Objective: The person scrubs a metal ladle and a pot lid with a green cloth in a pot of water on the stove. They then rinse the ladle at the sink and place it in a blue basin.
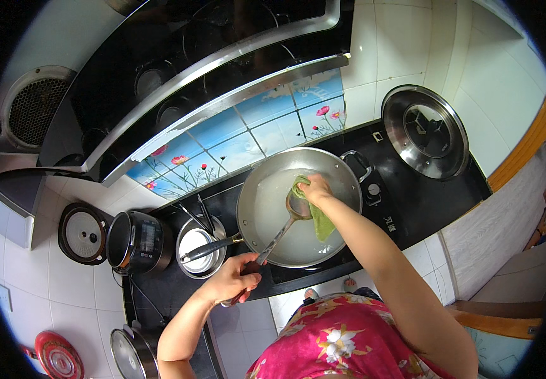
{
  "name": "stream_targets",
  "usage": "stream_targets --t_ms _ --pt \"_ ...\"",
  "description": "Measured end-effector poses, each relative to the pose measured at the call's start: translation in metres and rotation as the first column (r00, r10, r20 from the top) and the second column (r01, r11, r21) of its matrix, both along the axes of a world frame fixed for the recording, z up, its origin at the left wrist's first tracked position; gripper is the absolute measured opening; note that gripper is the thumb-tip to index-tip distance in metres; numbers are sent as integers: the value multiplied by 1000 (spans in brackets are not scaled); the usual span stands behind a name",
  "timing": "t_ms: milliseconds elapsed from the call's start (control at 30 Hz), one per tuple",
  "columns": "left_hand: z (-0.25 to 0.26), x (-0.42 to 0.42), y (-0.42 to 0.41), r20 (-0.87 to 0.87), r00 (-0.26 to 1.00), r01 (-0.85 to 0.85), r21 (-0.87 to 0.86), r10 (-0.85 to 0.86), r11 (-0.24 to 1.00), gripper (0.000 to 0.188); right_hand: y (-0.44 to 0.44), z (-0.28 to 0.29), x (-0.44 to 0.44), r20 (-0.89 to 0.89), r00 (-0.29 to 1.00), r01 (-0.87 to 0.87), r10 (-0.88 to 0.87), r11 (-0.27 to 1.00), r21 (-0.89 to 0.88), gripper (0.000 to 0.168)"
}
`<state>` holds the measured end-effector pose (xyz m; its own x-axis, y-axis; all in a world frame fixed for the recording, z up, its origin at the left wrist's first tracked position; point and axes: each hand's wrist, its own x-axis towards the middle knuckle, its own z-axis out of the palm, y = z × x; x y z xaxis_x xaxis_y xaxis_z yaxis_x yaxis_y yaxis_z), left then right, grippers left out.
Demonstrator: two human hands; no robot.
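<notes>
A large metal wok sits on the stove with cloudy, whitish liquid in its bottom. My left hand grips the brown handle of a metal cooking ladle, whose head is over the liquid. My right hand presses a green cloth against the ladle's head. One end of the cloth hangs down towards the liquid. The wok's black long handle points left across a metal basin that holds white bowls and dark-handled utensils.
A steel-rimmed lid leans against the wall at the right. An open rice cooker stands on the left. A lidded pot is at the lower left, near a red-rimmed pan on the wall. The range hood overhangs the stove.
</notes>
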<state>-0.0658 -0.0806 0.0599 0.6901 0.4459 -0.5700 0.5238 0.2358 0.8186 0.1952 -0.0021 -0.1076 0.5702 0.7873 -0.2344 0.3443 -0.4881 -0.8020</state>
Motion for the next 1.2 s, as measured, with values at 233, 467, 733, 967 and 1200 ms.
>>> stream_targets --t_ms 233,467,733,967,1200 --pt "-16 -3 -17 65 992 -115 50 112 992 33 -8 -9 -7 -299 896 381 -328 914 142 36" --pt "-27 13 -30 134 983 -140 85 128 987 33 -1 -16 -29 -937 73 887 -343 452 -96 31" --pt "-47 27 -34 133 977 -186 139 168 973 33 -6 -25 -70 -932 262 775 -250 630 49 19" --pt "-37 6 -38 151 976 -176 121 157 977 34 -3 -21 -28 -430 862 444 -267 808 388 22" --pt "-33 -2 -34 172 954 -235 -81 246 969 36 -8 6 -15 275 941 -231 197 968 96 56"
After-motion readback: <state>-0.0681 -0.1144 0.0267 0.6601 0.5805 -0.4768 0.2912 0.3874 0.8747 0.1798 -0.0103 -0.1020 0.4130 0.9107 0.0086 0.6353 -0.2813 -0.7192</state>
